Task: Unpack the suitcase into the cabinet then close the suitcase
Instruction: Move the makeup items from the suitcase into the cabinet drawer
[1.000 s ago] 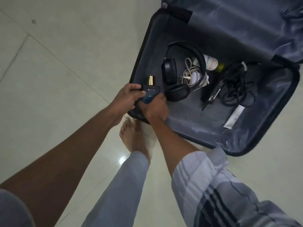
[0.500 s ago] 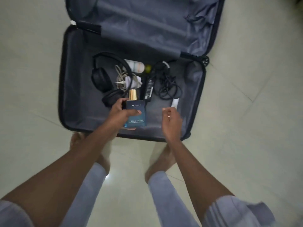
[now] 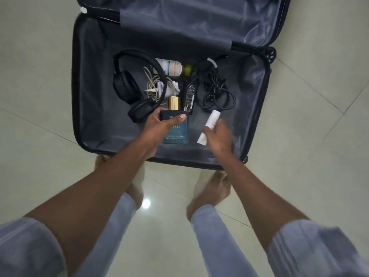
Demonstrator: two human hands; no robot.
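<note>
The suitcase (image 3: pixel 89 100) lies open on the pale tiled floor (image 3: pixel 40 76), its grey lining bare along the left side and its contents clustered toward the middle — black headphones (image 3: pixel 124 86), a tangle of black cable (image 3: pixel 216 92) with a black power adapter (image 3: pixel 189 96), a coil of white cord (image 3: pixel 157 88) and a white bottle (image 3: pixel 169 67) lying on its side. Over the near half, the left hand (image 3: pixel 157 130) has its grip clenched around a blue perfume bottle (image 3: pixel 176 130) with a gold cap. The right hand (image 3: pixel 218 136) — blurred — touches a small white tube (image 3: pixel 209 124), though whether its grip has closed on it I cannot tell.
</note>
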